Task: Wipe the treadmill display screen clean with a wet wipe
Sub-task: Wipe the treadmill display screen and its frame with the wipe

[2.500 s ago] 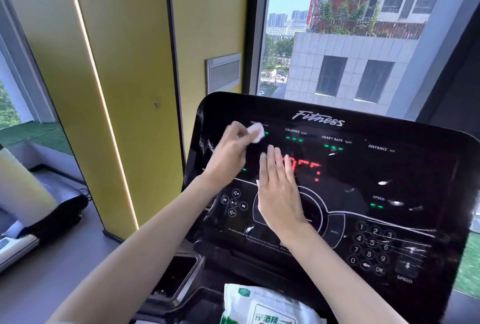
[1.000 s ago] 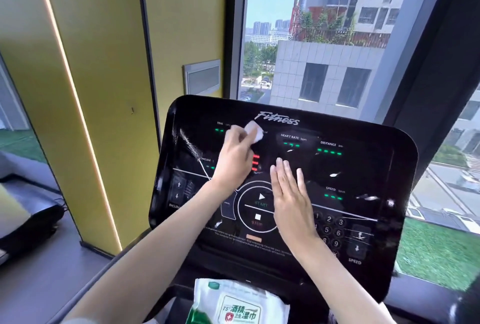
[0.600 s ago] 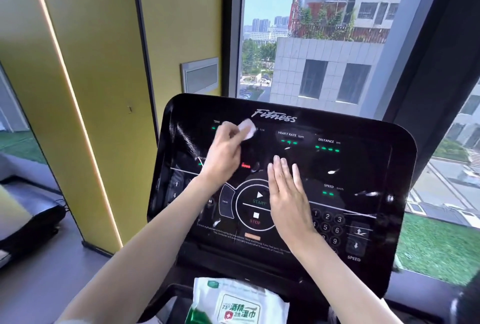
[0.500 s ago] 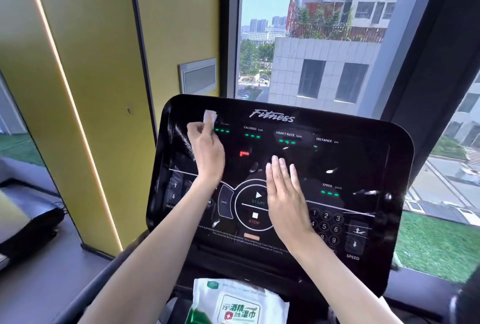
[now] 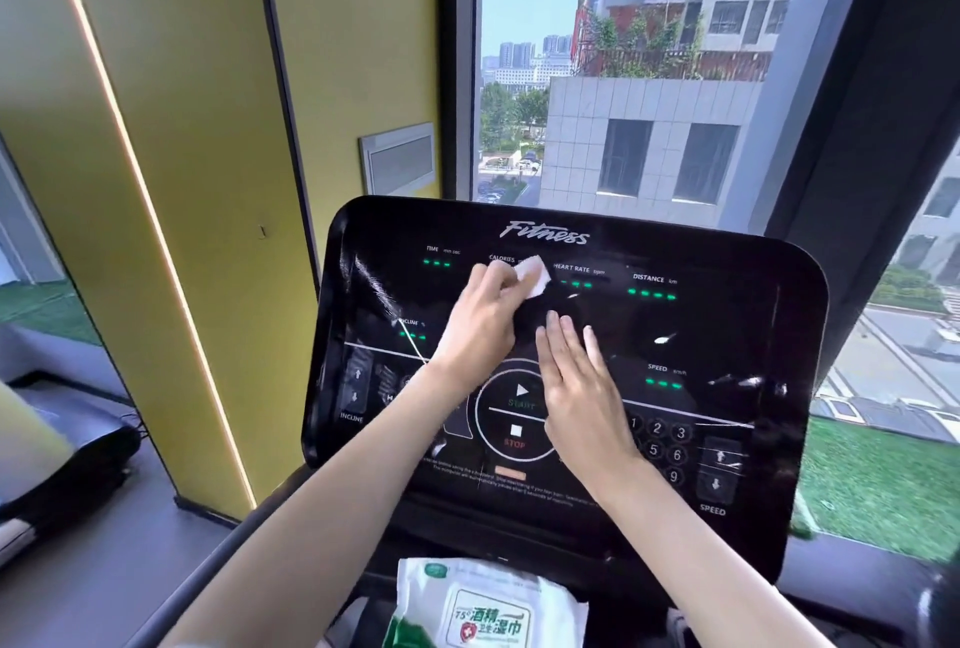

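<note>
Our left hand (image 5: pixel 480 322) pinches the wet wipe (image 5: pixel 532 275) (limp, light and damp, we judge, so best bunched at the fingertips) against the display screen (image 5: pixel 701 325) by CALORIES, while our right hand (image 5: pixel 582 387) lies flat mid-panel, fingers straight.

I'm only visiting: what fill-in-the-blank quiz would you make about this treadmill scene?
1. The left hand holds the wipe between the labels CALORIES and ____ RATE.
2. The right hand lies flat on the console, beside the words START and ____.
3. The name along the console's top reads ____.

Missing words: HEART; STOP; Fitness.
</note>
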`<move>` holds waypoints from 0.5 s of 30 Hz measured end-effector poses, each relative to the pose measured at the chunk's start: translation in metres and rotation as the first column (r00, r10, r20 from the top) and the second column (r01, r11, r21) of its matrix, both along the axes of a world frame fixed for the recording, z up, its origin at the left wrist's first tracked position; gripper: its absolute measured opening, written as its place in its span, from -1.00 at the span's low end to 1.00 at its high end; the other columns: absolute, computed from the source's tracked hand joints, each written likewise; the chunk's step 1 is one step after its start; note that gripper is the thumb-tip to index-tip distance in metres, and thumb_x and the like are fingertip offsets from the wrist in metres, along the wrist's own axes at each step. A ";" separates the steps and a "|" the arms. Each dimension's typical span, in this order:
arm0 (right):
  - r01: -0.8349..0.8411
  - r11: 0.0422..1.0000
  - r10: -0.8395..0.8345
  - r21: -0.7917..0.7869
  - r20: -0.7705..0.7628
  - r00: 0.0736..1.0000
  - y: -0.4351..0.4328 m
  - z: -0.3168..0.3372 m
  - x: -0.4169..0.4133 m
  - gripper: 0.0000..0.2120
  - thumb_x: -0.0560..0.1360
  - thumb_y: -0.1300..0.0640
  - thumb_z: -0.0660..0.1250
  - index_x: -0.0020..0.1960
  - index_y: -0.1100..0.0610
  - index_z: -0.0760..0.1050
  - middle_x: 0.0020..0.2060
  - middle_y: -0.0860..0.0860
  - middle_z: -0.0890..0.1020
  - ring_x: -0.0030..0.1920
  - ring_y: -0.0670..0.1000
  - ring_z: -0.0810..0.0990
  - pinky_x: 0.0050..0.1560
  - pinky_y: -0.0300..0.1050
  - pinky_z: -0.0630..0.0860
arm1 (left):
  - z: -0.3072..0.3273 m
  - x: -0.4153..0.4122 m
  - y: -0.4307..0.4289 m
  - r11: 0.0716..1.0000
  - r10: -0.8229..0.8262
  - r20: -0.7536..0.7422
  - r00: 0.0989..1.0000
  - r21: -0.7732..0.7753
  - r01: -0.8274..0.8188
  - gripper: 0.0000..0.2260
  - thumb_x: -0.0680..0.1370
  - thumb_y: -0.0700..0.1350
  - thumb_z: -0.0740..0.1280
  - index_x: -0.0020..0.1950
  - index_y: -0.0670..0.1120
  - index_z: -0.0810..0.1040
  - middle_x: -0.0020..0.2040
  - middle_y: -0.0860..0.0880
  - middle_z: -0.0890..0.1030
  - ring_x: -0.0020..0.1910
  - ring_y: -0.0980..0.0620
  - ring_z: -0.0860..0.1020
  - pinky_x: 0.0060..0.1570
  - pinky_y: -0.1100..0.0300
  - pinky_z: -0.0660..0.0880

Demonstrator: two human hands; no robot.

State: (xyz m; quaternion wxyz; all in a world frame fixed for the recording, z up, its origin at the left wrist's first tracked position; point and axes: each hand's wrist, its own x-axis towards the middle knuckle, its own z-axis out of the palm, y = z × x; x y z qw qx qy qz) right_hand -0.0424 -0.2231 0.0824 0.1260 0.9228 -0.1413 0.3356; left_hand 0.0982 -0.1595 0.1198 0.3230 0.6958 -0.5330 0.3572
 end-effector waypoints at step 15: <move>-0.046 0.972 0.028 0.232 0.080 0.996 -0.020 0.018 -0.046 -0.30 0.37 0.49 0.18 0.48 0.30 0.08 0.48 0.18 0.14 0.50 0.07 0.05 0.49 0.02 -0.05 | 0.009 -0.003 -0.008 0.895 0.171 -0.528 0.832 -0.270 -0.356 -0.42 0.36 -0.56 0.14 0.30 -0.16 0.46 0.02 -0.21 0.40 -0.01 -0.14 0.37 -0.04 0.20 0.37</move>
